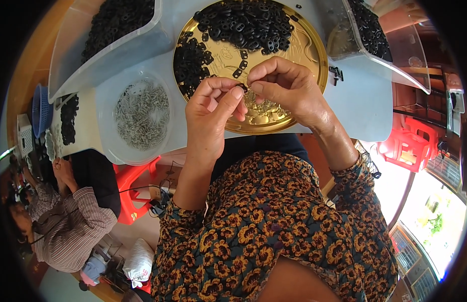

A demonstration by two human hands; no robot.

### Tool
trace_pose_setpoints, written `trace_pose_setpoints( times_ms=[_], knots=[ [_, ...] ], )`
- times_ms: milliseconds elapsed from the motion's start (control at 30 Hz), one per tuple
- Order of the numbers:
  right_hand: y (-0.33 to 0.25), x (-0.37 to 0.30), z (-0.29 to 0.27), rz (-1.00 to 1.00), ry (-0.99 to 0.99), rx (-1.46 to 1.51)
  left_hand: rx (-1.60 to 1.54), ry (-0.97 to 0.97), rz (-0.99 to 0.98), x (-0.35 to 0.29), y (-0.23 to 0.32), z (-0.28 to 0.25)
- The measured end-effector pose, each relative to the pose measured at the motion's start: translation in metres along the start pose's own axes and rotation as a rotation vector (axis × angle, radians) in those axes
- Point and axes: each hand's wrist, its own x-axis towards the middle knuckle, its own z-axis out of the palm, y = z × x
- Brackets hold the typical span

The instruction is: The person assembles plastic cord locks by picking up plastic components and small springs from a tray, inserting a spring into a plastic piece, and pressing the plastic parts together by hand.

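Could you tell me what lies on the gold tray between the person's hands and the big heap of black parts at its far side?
In the head view, a few loose black pieces lie on the otherwise bare gold tray between the heap and both hands.

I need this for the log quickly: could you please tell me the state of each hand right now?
Left hand: fingers pinched shut on a small black part.
Right hand: fingertips closed on the same small black part, above the gold tray.

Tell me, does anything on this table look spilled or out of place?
A few small black parts lie loose on the white table, just right of the gold tray, apart from the heaps. Otherwise nothing stands out: both hands pinch one small black piece above the tray.
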Motion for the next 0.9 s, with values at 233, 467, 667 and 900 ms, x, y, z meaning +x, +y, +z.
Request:
trace_pose_setpoints(
  times_ms=[233,467,667,900],
  knots=[
    [0.008,-0.004,0.008,-0.125,0.111,-0.063,0.007,0.013,-0.003,-0.002,0.000,0.000],
    [0.012,-0.008,0.012,-0.159,0.154,-0.157,0.005,0.003,0.017,-0.003,-0.002,-0.001],
    [0.013,-0.008,0.014,-0.181,0.166,-0.159,0.028,0.002,0.019,-0.005,-0.001,-0.001],
    [0.015,-0.008,0.015,-0.204,0.184,-0.223,0.035,0.013,0.008,-0.005,-0.003,-0.001]
  ],
)
